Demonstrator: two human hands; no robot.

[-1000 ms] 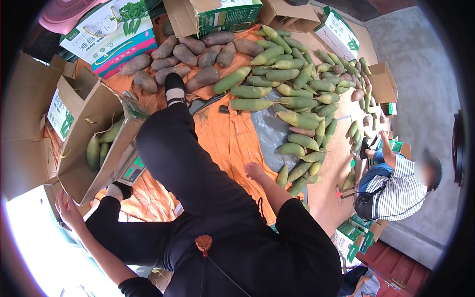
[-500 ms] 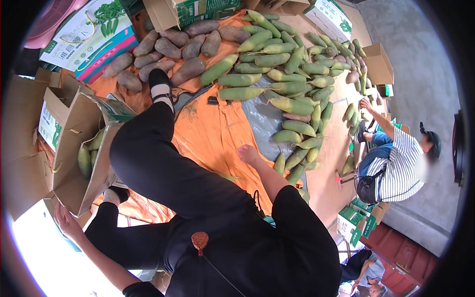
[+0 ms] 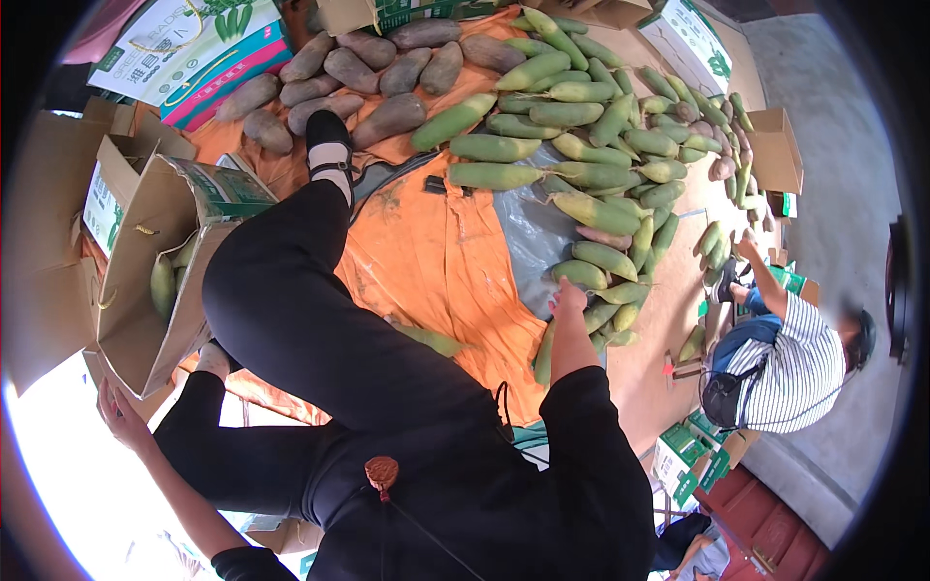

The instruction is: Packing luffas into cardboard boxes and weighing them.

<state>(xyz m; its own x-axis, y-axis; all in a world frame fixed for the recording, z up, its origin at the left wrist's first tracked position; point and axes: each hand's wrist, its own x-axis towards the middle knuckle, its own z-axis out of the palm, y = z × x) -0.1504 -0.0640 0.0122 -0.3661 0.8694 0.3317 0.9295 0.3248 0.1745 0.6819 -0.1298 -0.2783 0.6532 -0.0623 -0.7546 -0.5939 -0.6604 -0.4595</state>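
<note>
My right hand [image 3: 569,298] reaches to the near left side of a pile of green radishes [image 3: 593,172], its fingers apart and nothing seen in them. Its fingertips are close to a green radish [image 3: 603,258]; whether they touch cannot be made out. My left hand [image 3: 120,418], fingers loosely stretched, is by the lower corner of an open cardboard box [image 3: 145,339] at the left. Inside that box lie green radishes [image 3: 163,284], partly hidden by its flap. One more green radish [image 3: 426,339] rests on the orange sheet [image 3: 426,261], partly behind my leg.
Several brownish-purple radishes [image 3: 392,120] lie beyond my outstretched foot. Printed gift boxes [image 3: 184,58] stand at the far left. A co-worker in a striped shirt [image 3: 794,368] sits at the right, by green boxes [image 3: 688,450] and an open carton [image 3: 775,150].
My right hand has moved forward and right, from above the orange sheet to the radish pile. My left hand has stayed near the box corner and come slightly away. The view has shifted a little.
</note>
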